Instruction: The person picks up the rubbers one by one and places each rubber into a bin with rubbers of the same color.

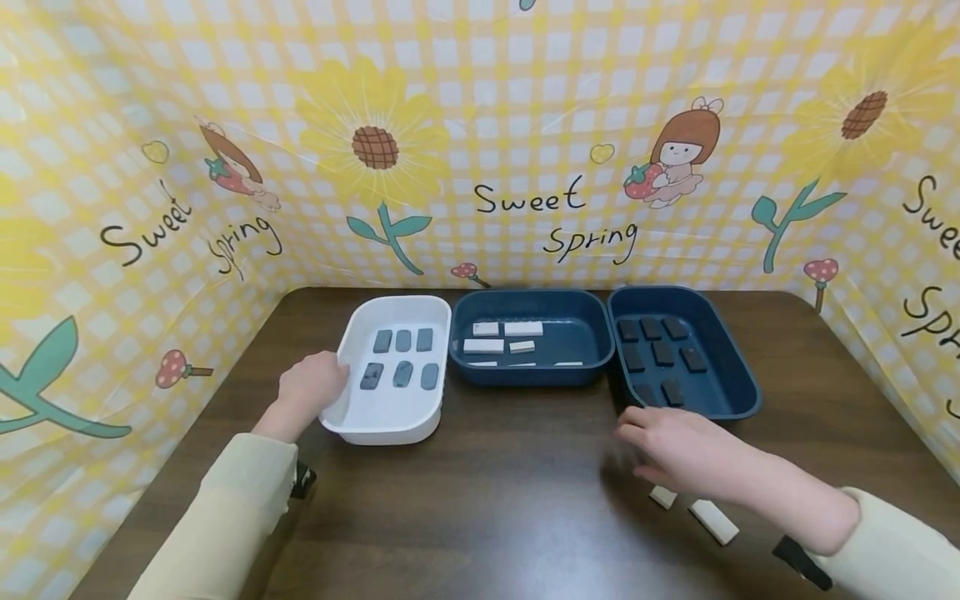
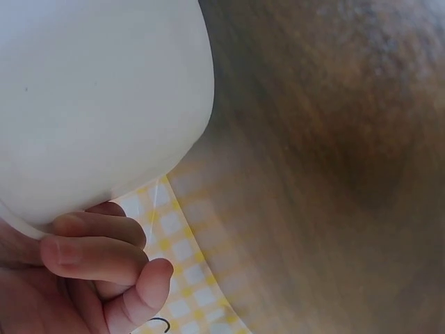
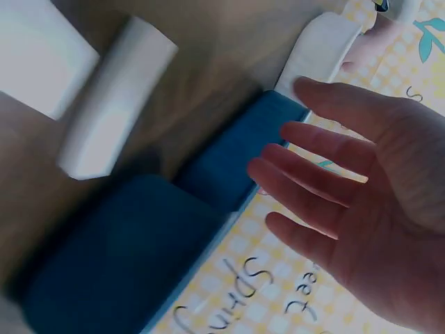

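At the left, my left hand (image 1: pixel 313 385) grips the side rim of a white plastic tub (image 1: pixel 386 417) holding several grey-blue flat pieces (image 1: pixel 402 374). The left wrist view shows its curled fingers (image 2: pixel 97 252) against the tub's edge. My right hand (image 1: pixel 686 448) hovers by the near edge of the right dark-blue tub (image 1: pixel 738 367), fingers apart and loosely bent, holding nothing. Several dark rectangular pieces (image 1: pixel 663 355) lie in that tub. Below the right hand, a small off-white block (image 1: pixel 663 497) and a longer off-white block (image 1: pixel 714 522) lie on the table.
Between the outer tubs stands another dark-blue tub (image 1: pixel 532 377) with several white bars (image 1: pixel 483 346) inside. The three tubs form a row along the back of the brown wooden table (image 1: pixel 480 500). A yellow checked cloth (image 1: pixel 510 108) with printed flowers hangs behind and at both sides.
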`<control>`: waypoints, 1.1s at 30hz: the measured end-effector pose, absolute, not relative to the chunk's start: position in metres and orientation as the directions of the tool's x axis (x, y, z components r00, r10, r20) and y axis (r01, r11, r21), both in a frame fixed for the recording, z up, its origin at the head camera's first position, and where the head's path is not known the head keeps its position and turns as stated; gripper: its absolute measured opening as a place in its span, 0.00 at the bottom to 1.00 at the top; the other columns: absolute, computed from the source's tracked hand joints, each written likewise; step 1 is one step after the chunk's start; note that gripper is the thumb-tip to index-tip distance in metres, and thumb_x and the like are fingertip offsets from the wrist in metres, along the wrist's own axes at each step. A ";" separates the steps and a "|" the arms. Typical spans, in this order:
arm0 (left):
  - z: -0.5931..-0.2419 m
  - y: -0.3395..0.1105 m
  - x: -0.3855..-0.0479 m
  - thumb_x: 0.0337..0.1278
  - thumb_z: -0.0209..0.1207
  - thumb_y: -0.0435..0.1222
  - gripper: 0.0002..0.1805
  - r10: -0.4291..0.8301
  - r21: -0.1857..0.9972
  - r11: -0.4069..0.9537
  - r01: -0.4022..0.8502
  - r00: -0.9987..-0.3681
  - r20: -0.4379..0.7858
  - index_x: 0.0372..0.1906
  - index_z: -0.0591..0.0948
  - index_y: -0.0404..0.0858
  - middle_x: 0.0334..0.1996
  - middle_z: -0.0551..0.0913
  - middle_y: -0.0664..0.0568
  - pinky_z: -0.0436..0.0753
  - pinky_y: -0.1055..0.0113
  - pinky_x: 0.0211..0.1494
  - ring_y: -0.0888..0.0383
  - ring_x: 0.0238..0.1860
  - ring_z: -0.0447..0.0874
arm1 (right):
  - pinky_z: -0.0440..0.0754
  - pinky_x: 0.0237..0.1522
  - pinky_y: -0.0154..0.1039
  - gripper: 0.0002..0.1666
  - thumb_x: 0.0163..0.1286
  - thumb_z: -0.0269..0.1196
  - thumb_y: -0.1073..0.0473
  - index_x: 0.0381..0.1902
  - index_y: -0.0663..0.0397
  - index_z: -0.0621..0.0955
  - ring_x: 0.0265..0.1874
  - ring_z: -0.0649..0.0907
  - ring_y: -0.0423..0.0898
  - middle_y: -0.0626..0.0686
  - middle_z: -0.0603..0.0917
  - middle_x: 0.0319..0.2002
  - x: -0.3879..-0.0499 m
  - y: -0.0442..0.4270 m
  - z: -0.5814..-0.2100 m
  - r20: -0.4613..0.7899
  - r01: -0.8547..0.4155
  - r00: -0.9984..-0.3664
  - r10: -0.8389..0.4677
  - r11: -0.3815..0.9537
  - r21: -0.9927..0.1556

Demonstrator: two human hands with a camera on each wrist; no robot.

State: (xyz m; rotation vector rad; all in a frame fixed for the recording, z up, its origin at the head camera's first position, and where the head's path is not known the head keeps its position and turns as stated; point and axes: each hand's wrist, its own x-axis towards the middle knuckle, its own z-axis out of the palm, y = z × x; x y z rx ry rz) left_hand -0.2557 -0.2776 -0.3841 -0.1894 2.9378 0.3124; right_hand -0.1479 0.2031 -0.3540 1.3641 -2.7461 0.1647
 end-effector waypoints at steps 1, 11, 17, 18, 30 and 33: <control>-0.384 -0.278 -0.256 0.71 0.44 0.39 0.20 -0.107 0.196 0.970 -0.143 -0.976 -0.188 0.46 0.75 0.24 0.29 0.77 0.39 0.74 0.58 0.27 0.47 0.28 0.76 | 0.81 0.32 0.36 0.22 0.51 0.76 0.58 0.44 0.55 0.83 0.32 0.80 0.41 0.49 0.81 0.40 -0.145 0.207 -0.357 0.094 -0.790 -0.613 -0.785 0.608 -0.080; -0.386 -0.276 -0.253 0.71 0.44 0.39 0.20 -0.115 0.197 0.969 -0.153 -0.975 -0.193 0.46 0.75 0.24 0.30 0.78 0.39 0.75 0.57 0.28 0.47 0.29 0.77 | 0.81 0.36 0.42 0.24 0.46 0.77 0.60 0.43 0.53 0.83 0.35 0.80 0.43 0.46 0.79 0.39 -0.134 0.231 -0.391 0.001 -0.734 -0.672 -0.741 0.665 -0.142; -0.388 -0.276 -0.251 0.71 0.44 0.39 0.19 -0.114 0.198 0.968 -0.152 -0.975 -0.189 0.45 0.75 0.24 0.30 0.78 0.39 0.75 0.56 0.29 0.47 0.29 0.77 | 0.80 0.34 0.41 0.20 0.48 0.76 0.60 0.41 0.51 0.83 0.33 0.78 0.42 0.45 0.78 0.36 -0.134 0.231 -0.397 -0.043 -0.727 -0.674 -0.737 0.673 -0.139; -0.388 -0.276 -0.251 0.71 0.44 0.39 0.19 -0.112 0.198 0.969 -0.149 -0.976 -0.188 0.45 0.75 0.24 0.30 0.77 0.39 0.75 0.56 0.29 0.47 0.29 0.77 | 0.80 0.34 0.41 0.19 0.49 0.76 0.59 0.40 0.51 0.83 0.32 0.78 0.42 0.44 0.78 0.36 -0.135 0.232 -0.397 -0.048 -0.724 -0.677 -0.734 0.676 -0.136; -0.382 -0.276 -0.252 0.71 0.45 0.39 0.20 -0.096 0.185 0.975 -0.126 -0.982 -0.163 0.45 0.75 0.23 0.29 0.77 0.39 0.75 0.57 0.27 0.47 0.28 0.76 | 0.79 0.33 0.42 0.17 0.46 0.76 0.65 0.33 0.47 0.83 0.30 0.77 0.43 0.43 0.76 0.31 -0.136 0.236 -0.400 0.002 -0.743 -0.667 -0.745 0.665 -0.076; -0.381 -0.276 -0.252 0.71 0.45 0.39 0.20 -0.099 0.186 0.974 -0.129 -0.982 -0.164 0.44 0.75 0.23 0.29 0.77 0.39 0.75 0.57 0.27 0.47 0.28 0.76 | 0.78 0.31 0.41 0.17 0.45 0.75 0.68 0.30 0.46 0.82 0.29 0.76 0.42 0.42 0.75 0.29 -0.137 0.235 -0.401 0.023 -0.749 -0.662 -0.749 0.660 -0.061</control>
